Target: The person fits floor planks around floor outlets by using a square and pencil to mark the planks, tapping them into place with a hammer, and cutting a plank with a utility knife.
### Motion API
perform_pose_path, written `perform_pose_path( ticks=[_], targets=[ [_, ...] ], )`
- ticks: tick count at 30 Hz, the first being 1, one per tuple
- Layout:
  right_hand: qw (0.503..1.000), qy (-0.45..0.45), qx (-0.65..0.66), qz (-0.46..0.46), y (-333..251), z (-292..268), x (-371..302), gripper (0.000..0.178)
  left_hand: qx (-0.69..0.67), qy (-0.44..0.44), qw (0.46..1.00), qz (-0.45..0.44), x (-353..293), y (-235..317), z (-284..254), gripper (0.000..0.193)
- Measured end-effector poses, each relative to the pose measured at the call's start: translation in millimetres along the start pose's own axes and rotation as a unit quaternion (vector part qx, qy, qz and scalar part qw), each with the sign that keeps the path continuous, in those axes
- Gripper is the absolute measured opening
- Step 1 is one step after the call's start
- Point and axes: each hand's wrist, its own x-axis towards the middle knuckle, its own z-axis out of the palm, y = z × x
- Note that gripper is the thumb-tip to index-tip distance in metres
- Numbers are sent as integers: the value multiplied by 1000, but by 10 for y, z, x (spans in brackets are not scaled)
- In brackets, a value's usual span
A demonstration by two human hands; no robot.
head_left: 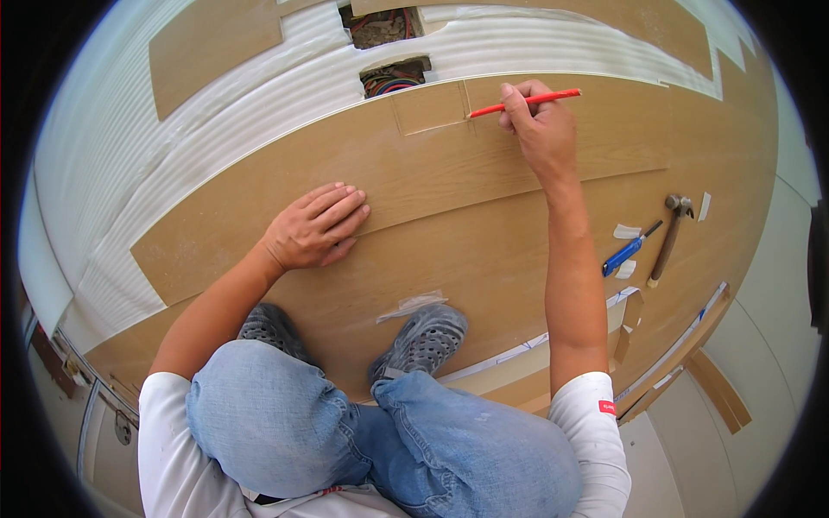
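Observation:
My right hand [546, 129] pinches a red pencil [561, 95] whose left tip touches or hovers just over a light-brown wood-grain plank [466, 168]; I cannot tell which. Beside that tip, thin drawn lines [436, 131] mark a box-like outline at the plank's far edge. My left hand [319, 224] lies palm down across the plank's near edge, fingers stretched out and holding nothing. Beyond the plank, two cut-outs show in the white ribbed underlay: a nearer box hole [393, 76] with coloured wires and a farther one [382, 28], also with wires.
To the right lie a claw hammer [665, 246], a blue utility knife [623, 255] and small white scraps [627, 231]. My grey clogs [423, 341] stand on the laid boards. Plank pieces [717, 393] rest at the lower right. Another board [216, 47] lies on the underlay at the far left.

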Motion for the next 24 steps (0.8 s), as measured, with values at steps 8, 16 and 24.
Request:
perform_pose_path(
  ticks=[8, 16, 24],
  targets=[
    [999, -8, -30, -19, -85, 14, -46, 33, -1, -1, 1000, -4, 10, 8, -10, 59],
    [993, -32, -83, -79, -102, 318, -146, 27, 1, 6, 1000, 0, 22, 0, -3, 59],
    [992, -66, -59, -94, -202, 523, -195, 22, 3, -2, 1000, -5, 6, 3, -10, 57]
  ],
)
